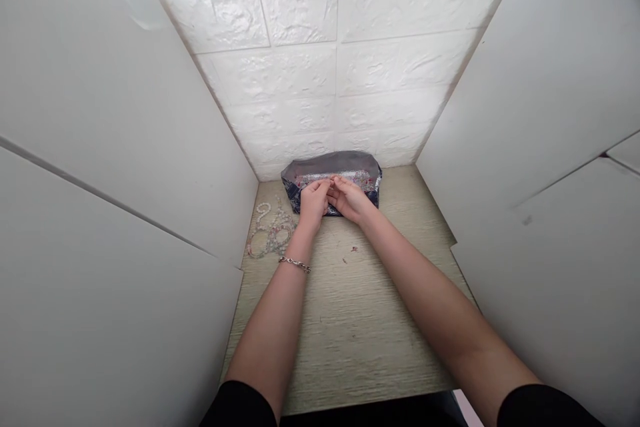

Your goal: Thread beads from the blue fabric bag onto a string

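Note:
A dark, shiny open bag (333,165) with small pink and white beads inside lies at the back of the light wooden table (350,320). Both my hands meet right at its front edge. My left hand (313,203), with a thin bracelet on its wrist, has its fingers pinched together. My right hand (349,199) is pinched too, fingertips touching those of the left. What the fingers hold is too small to make out. Several finished bead strings (271,232) lie in loops on the table to the left of my left hand.
White boards (125,167) wall in the table on the left and on the right (540,147). A white embossed brick-pattern wall (330,73) closes the back. A few loose beads (350,253) lie on the table between my forearms.

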The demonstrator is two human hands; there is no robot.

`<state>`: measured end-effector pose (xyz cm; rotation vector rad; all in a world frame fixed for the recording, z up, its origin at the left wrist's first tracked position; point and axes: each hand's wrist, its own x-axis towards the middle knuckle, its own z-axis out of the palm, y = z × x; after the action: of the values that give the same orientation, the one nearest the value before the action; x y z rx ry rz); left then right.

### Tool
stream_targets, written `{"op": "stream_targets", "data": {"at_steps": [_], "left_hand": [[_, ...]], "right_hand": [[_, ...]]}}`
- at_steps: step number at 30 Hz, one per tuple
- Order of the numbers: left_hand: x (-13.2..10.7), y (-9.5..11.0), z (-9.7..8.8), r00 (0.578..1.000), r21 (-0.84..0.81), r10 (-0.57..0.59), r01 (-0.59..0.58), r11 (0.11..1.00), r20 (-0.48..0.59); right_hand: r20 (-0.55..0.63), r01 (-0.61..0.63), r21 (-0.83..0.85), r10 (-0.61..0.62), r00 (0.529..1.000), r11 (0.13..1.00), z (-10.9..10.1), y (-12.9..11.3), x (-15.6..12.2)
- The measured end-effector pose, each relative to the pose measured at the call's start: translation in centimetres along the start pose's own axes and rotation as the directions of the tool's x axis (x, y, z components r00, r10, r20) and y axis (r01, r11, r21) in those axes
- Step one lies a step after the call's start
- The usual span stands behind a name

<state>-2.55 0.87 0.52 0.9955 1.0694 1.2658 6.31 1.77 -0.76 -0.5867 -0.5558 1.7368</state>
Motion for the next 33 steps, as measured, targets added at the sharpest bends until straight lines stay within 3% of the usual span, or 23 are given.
{"op": "stream_targets", "data": {"at_steps": [4,9,14,33], "left_hand": [[0.8,-0.5,-0.3,0.987,0.15,0.145,-0.133,0.98,-0.072],[1.3,-1.1,-0.8,0.962,0.29,0.265,-0.235,0.928,-0.07],[1.1,-1.2,-0.7,0.966,0.348,0.255,-0.225,0.91,-0.043],[0.9,-1.0,-0.7,0.964,0.312,0.266,-0.253,0.916,0.002]], "right_hand": [[-0.009,0.003,0.017,-0.003,1.0,1.0,-0.1,0.0,-0.1],[-0.016,0.028,0.015,-0.028,0.999,0.999,-0.3,0.0,0.1],[-0.058,0.03,-0.013,-0.031,0.998,0.999,-0.2,-0.1,0.1],[-0.068,0.041,-0.033,-0.044,0.997,0.999,-0.2,0.0,0.0]]}}
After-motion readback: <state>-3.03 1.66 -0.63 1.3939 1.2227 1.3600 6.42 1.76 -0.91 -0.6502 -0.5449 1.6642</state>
